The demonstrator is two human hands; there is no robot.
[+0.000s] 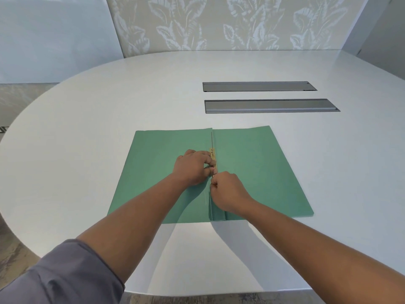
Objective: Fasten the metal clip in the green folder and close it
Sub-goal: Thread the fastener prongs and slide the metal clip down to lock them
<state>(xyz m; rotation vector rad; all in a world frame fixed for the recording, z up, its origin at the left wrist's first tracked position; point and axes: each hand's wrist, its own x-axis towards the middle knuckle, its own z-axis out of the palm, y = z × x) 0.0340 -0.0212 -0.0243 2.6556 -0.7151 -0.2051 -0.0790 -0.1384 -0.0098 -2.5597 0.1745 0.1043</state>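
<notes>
The green folder (pixel 258 167) lies open and flat on the white table, its spine running away from me. A brass-coloured metal clip (pixel 213 155) sits along the spine fold, with a thin prong stretching toward the far edge. My left hand (pixel 194 167) presses on the clip from the left, fingers curled over its middle. My right hand (pixel 228 191) is just below it, thumb and fingers pinched on the near end of the clip. Most of the clip is hidden under both hands.
The folder rests on a round white table (pixel 87 132). Two long grey recessed cable slots (pixel 258 86) (pixel 271 105) lie beyond the folder to the right. A patterned wall stands behind the table.
</notes>
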